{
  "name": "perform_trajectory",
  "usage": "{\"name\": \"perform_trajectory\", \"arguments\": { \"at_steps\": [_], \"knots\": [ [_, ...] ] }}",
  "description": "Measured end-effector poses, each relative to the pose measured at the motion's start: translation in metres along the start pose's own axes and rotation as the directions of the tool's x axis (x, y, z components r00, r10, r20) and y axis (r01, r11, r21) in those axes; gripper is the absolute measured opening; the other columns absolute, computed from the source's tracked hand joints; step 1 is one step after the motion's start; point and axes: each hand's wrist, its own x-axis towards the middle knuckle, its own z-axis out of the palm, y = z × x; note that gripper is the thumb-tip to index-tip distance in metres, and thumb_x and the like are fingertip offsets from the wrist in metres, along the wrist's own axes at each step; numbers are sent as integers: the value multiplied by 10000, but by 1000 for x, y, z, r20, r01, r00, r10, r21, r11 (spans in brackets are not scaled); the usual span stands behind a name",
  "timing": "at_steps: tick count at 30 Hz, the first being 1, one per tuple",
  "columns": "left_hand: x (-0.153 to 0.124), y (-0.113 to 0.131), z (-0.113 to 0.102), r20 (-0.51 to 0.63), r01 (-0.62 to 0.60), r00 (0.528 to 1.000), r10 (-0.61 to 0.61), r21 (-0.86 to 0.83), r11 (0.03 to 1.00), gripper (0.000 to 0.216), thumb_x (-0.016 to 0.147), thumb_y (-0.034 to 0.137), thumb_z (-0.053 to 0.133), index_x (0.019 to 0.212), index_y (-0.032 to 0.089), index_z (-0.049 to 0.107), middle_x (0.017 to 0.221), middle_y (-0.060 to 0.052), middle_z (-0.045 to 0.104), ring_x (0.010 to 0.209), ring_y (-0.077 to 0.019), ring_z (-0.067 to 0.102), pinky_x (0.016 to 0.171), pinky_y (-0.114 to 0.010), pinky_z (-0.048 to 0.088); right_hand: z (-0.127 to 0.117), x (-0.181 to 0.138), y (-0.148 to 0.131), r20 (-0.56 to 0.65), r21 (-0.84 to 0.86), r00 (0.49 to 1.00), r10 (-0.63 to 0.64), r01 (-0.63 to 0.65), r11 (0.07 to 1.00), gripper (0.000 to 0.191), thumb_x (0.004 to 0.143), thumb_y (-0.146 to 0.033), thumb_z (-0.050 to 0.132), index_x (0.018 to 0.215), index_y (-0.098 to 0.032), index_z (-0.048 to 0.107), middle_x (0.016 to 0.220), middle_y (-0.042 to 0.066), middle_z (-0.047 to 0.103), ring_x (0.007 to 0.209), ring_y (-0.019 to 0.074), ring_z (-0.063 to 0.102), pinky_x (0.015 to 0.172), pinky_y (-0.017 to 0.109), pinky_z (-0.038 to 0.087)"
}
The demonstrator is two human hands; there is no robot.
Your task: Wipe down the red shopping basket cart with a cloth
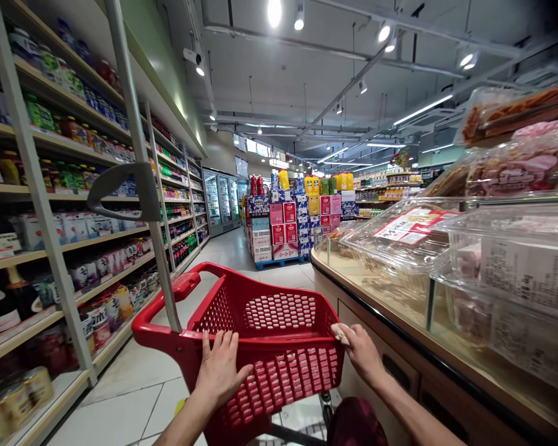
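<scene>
A red plastic shopping cart with a latticed basket stands in front of me, its interior holding nothing that I can see. My left hand lies on the near side wall, fingers spread with their tips over the rim and the thumb out to the right. At the basket's right corner, my right hand pinches a crumpled white cloth against the rim. It could be a wipe or tissue. A grey metal pole with a grey loop-shaped grip rises from the cart's left end.
Shelves of bottles and packets line the left. On the right, clear food boxes sit on a wooden counter close beside the cart. Ahead are stacked drink cartons on a blue pallet and glass-door fridges.
</scene>
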Motion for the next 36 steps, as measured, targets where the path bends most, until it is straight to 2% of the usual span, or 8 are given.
{"name": "perform_trajectory", "arguments": {
  "at_steps": [3, 8, 13, 18, 23, 28, 33, 36],
  "knots": [
    [4, 6, -2, 14, -10, 1000, 10, -19, 1000, 639, 754, 512, 362, 1249, 115, 438, 1287, -139, 457, 1232, -309, 312, 1040, -525, -13, 15, 0, -25, -64, -52, 997, 31, -34, 998, 319, 786, -219, 411, 1025, -264, 617, 958, 79, 582, 915, 223, 507, 815, 388, 383],
    [5, 10, 3, -28, -4, 1000, 5, 19, 1000, 602, 767, 491, 362, 1242, 131, 447, 1285, -135, 461, 1228, -304, 320, 1038, -526, -8, 32, 2, -42, -52, 79, 986, -162, 165, 983, 388, 812, -155, 336, 1083, -283, 583, 1268, 37, 481, 1200, 224, 372, 973, 466, 277],
    [4, 11, 9, -70, -2, 998, 4, 38, 999, 590, 766, 468, 384, 1241, 124, 450, 1275, -138, 472, 1219, -315, 327, 1036, -531, -15, 42, -10, -21, -174, 105, 983, 57, -39, 994, 430, 800, -144, 333, 1172, -221, 535, 1278, 71, 478, 1253, 238, 320, 981, 476, 301],
    [3, 7, 9, -57, -22, 998, 23, 16, 1000, 584, 762, 468, 395, 1251, 153, 442, 1297, -117, 456, 1238, -309, 310, 1043, -521, -15, 54, -13, -46, -110, 176, 979, -170, 187, 966, 437, 835, -153, 318, 1214, -293, 484, 1322, 13, 437, 1269, 201, 301, 1003, 464, 288],
    [1, 8, 6, -69, -30, 997, 32, 27, 999, 592, 756, 416, 421, 1276, 134, 409, 1313, -121, 438, 1242, -313, 300, 1041, -528, -9, 45, -9, -41, -178, 113, 975, 131, -112, 987, 413, 832, -164, 296, 1144, -222, 560, 1286, 85, 471, 1270, 256, 291, 985, 522, 271],
    [0, 5, 6, -62, -54, 997, 56, 32, 998, 582, 751, 387, 437, 1289, 171, 390, 1340, -97, 408, 1263, -304, 269, 1039, -530, -20, 53, -6, -57, -130, 203, 981, -147, 171, 964, 404, 844, -176, 330, 1199, -255, 506, 1309, 38, 452, 1254, 204, 329, 993, 445, 312],
    [-1, 5, 8, -79, -53, 995, 57, 56, 997, 599, 746, 383, 449, 1300, 165, 372, 1340, -100, 407, 1261, -306, 271, 1040, -527, -15, 53, -6, -47, -198, 161, 974, 110, -78, 984, 452, 814, -108, 283, 1180, -213, 528, 1313, 79, 440, 1279, 243, 276, 998, 527, 264],
    [-2, 7, 9, -79, -43, 996, 48, 64, 997, 620, 736, 377, 458, 1306, 154, 359, 1348, -104, 395, 1263, -311, 262, 1041, -525, -8, 60, -10, -60, -158, 188, 985, -68, 97, 977, 542, 782, -35, 254, 1243, -233, 462, 1347, 40, 401, 1295, 194, 241, 1027, 476, 259]
  ]
}}
